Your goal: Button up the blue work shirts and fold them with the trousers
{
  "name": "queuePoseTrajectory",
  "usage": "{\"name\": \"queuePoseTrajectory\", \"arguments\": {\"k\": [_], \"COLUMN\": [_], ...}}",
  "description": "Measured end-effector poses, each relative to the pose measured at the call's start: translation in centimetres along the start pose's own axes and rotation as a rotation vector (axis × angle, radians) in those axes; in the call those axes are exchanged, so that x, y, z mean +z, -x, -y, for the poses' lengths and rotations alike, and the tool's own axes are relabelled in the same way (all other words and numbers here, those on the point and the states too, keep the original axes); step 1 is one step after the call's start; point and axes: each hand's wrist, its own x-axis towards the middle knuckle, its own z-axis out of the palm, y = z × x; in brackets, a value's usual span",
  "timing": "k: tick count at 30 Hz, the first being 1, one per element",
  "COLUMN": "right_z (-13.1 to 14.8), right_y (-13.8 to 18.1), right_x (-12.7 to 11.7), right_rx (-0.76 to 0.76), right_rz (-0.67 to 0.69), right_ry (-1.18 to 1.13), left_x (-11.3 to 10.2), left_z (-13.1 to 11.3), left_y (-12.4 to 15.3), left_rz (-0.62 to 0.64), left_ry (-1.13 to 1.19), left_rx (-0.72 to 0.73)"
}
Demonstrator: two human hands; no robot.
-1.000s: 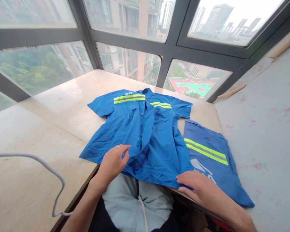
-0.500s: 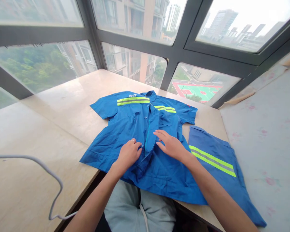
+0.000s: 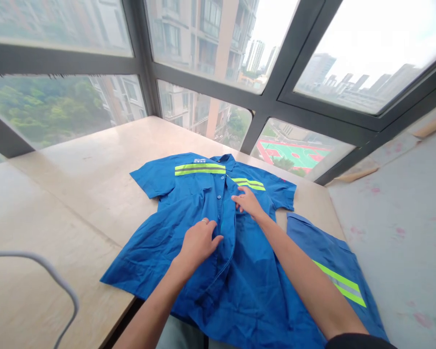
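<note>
A blue short-sleeved work shirt lies spread face up, collar at the far side, with yellow-green and grey reflective bands across its chest. Its front is unfastened, and buttons show along one edge. My left hand rests on the shirt beside the button edge, thumb apart from the fingers. Higher up, my right hand has its fingertips closed on the loose front edge of the shirt, just below the chest band. To the right lies a folded blue garment with a similar band, partly covered by my right forearm.
The pale tabletop runs back to grey-framed windows. A grey cable curves over the table at left. On the right stands a flower-patterned wall. The shirt's hem hangs over the near table edge.
My right hand has moved up the shirt's front and closed on its loose edge. My left hand has shifted slightly, its thumb spreading out. The view has tilted up, and the shirt sits nearer me.
</note>
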Motion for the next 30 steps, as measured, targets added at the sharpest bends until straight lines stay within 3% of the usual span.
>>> {"name": "queuePoseTrajectory", "arguments": {"k": [3,6,9,12,15,19,27,30], "right_z": [0.5,-0.1,-0.9,-1.0,-0.9,-1.7,-3.7,-4.4], "right_y": [-0.3,0.1,2.0,5.5,8.9,11.2,12.0,12.6], "right_x": [1.9,3.2,3.6,3.3,2.9,2.0,0.8,0.9], "right_rx": [-0.057,-0.101,-0.199,-0.503,-0.805,-0.967,-1.104,-1.091], "right_rz": [-0.085,-0.010,0.068,0.090,0.201,0.296,0.077,0.004], "right_ry": [-0.292,-0.354,-0.112,0.135,0.388,0.595,0.527,0.461], "left_x": [0.4,0.8,1.1,1.3,1.5,1.9,3.3,3.2], "left_z": [-0.2,0.2,0.7,0.6,0.2,0.1,-0.1,-0.5], "left_y": [-0.3,0.3,1.1,1.8,2.5,3.5,4.7,4.7], "left_rz": [0.094,0.131,0.114,0.021,-0.066,-0.057,-0.075,-0.073], "left_ry": [-0.022,-0.030,0.063,0.309,0.534,0.580,0.449,0.402], "left_rx": [0.019,-0.046,-0.095,-0.089,-0.078,-0.104,-0.161,-0.188]}}
